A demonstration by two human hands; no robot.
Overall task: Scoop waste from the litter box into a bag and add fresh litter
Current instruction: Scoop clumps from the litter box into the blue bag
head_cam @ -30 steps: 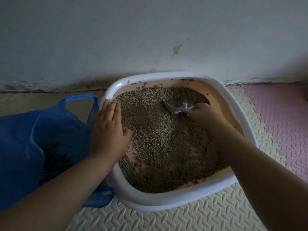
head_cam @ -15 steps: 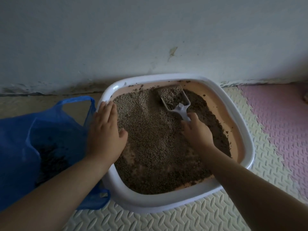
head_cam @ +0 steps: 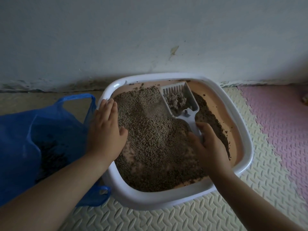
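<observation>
A white-rimmed litter box (head_cam: 243,130) with a peach inside sits on the floor against the wall. Brown-grey litter (head_cam: 150,139) fills most of it. My right hand (head_cam: 210,145) is shut on the handle of a white slotted scoop (head_cam: 181,100). The scoop is raised over the far side and holds a clump of litter. My left hand (head_cam: 105,130) lies flat on the box's left rim with fingers together, holding nothing. An open blue plastic bag (head_cam: 33,134) with dark waste inside stands right beside the box on the left.
A grey-white wall (head_cam: 150,39) runs close behind the box. Cream foam floor tiles (head_cam: 166,219) lie under and in front of it. A pink foam tile (head_cam: 280,122) is to the right, and a small object (head_cam: 305,99) shows at the right edge.
My right hand has drawn the scoop through the litter and lifted it at the far side with a clump in it. My left hand has stayed on the rim.
</observation>
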